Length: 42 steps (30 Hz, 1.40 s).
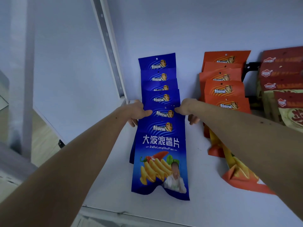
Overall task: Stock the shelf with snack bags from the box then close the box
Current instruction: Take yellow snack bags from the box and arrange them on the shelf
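**A:** Where am I at, from your side?

**B:** Both of your hands are on the row of glossy blue foil snack bags (161, 112), which stands in a leaning file down the middle of the frame on the white shelf (108, 185). The left hand (136, 112) is grasping the row's left edge, thumb across a bag's front. The right hand (186, 108) pinches the right edge, fingers tucked behind.

**A:** My worry is the front blue bag with the crisps picture (159, 166). It leans toward me, and its bottom sits near the shelf's front lip at the lower edge of the frame. If I squeeze or push unevenly, I think the row could fan out and that one slide off.

**B:** Agreed. Also watch your right forearm: it crosses in front of the row of orange foil snack bags (224, 90) just beside, at centre right. One orange bag at lower right (242, 179) already lies tipped over, so a careless pull back might knock more down.

**A:** And the box?

**B:** It's not in view, so closing it is not yet done, I'd judge.
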Each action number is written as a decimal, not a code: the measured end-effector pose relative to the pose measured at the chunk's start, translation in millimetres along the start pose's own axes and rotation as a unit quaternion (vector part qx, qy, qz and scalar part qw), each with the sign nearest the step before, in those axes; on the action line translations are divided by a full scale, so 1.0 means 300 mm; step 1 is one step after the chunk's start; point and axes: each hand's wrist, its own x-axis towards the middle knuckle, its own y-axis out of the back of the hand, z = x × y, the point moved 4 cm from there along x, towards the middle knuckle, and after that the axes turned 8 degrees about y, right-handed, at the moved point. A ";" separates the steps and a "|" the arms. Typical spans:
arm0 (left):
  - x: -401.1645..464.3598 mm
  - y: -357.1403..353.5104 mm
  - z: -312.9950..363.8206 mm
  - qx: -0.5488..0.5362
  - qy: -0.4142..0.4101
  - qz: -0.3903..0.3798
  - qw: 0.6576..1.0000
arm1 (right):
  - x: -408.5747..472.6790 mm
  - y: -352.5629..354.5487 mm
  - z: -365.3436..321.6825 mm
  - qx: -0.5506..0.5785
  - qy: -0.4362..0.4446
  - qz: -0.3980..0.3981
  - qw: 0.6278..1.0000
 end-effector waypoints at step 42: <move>-0.118 -0.008 0.075 0.124 -0.122 0.031 0.984 | -0.146 0.029 0.008 -0.123 0.160 0.092 0.975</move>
